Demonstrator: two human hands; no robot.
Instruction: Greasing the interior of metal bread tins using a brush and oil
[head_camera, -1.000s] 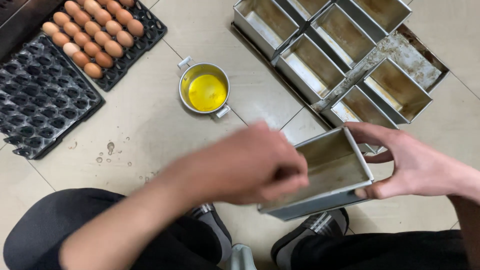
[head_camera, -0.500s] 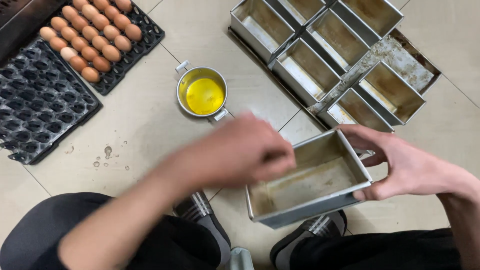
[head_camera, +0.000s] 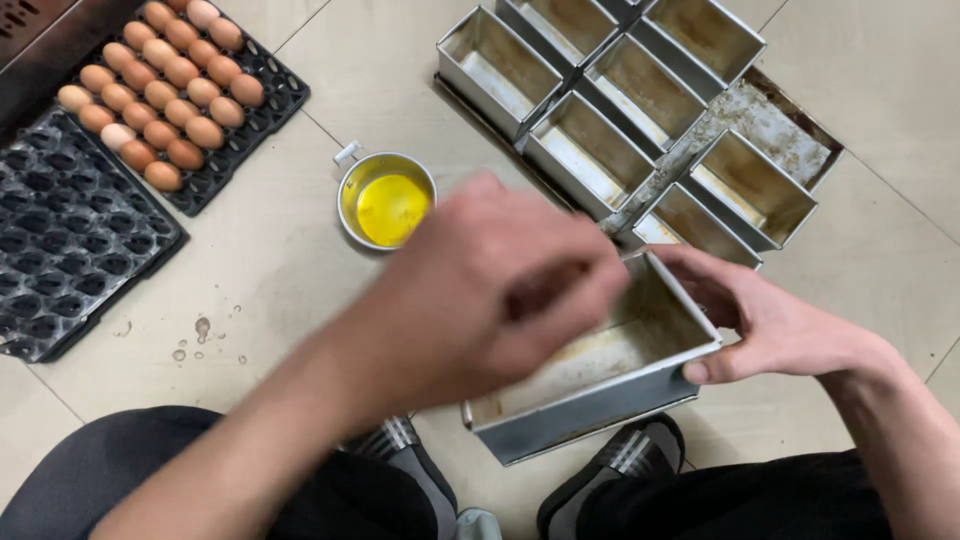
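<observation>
From the head view, the right hand (head_camera: 775, 320) grips the far end of a rectangular metal loaf tin (head_camera: 590, 365), held tilted above the floor, long axis running lower-left to upper-right. The blurred left hand (head_camera: 490, 290), fingers curled, reaches into it; its hold cannot be told.

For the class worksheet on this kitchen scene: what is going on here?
A person seated on the floor grips a metal loaf tin at its end with the right hand. The left hand, blurred, is over the tin's open top. Behind stand a cup of yellow liquid, a tray of eggs, an empty egg tray and more loaf tins.
</observation>
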